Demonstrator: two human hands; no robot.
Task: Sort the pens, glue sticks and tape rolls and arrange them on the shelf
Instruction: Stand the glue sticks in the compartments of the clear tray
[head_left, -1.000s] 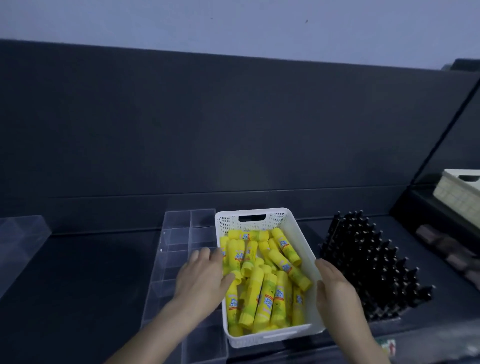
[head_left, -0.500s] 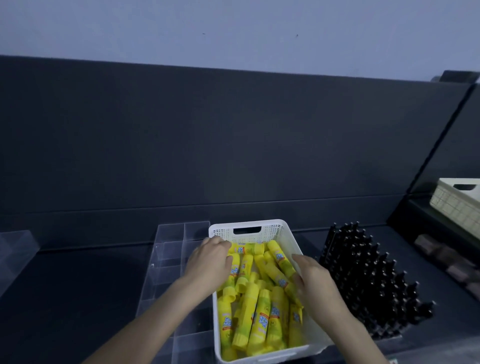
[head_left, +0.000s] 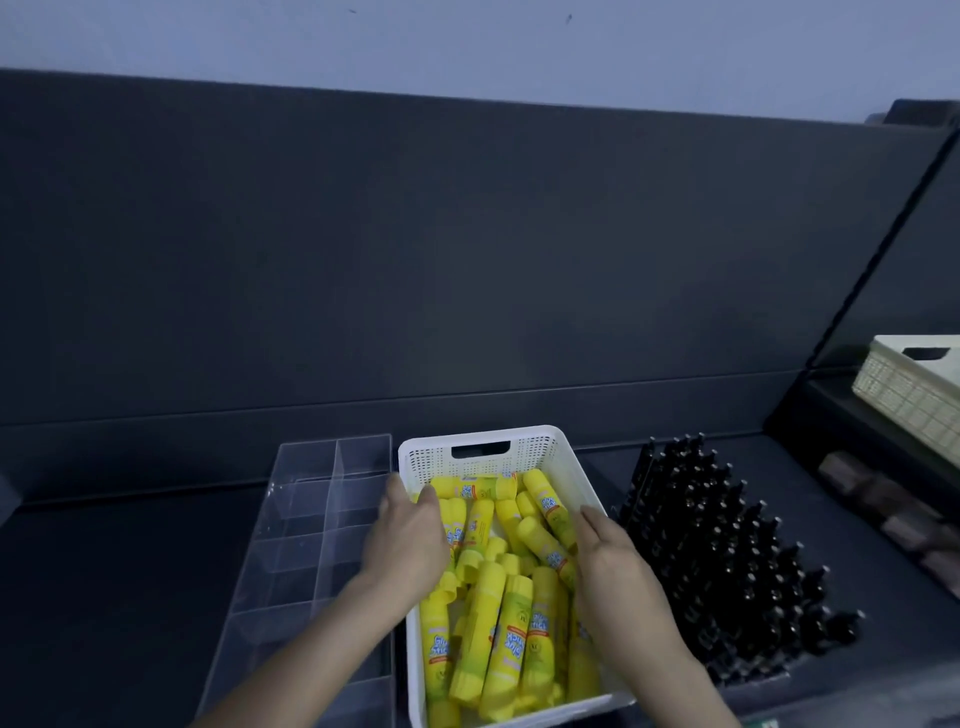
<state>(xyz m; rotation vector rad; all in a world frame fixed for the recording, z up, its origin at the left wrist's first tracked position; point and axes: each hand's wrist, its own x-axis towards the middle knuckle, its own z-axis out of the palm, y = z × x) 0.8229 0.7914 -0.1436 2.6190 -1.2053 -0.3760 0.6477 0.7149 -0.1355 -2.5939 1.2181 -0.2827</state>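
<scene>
Location type: retail display, most likely the stationery section of a shop.

Indicators:
- A dark shelf with a tall dark back panel stands against a plain pale wall.
- A clear acrylic organiser, divided into compartments, stands on the shelf as a display fixture.
- A white perforated basket holds many identical yellow glue sticks, stock in bulk.
- Upright black pens stand in dense rows just beside the basket; the light is dim, so their type is probable, not certain.
- A cream basket sits on an adjoining raised shelf section at right.
</scene>
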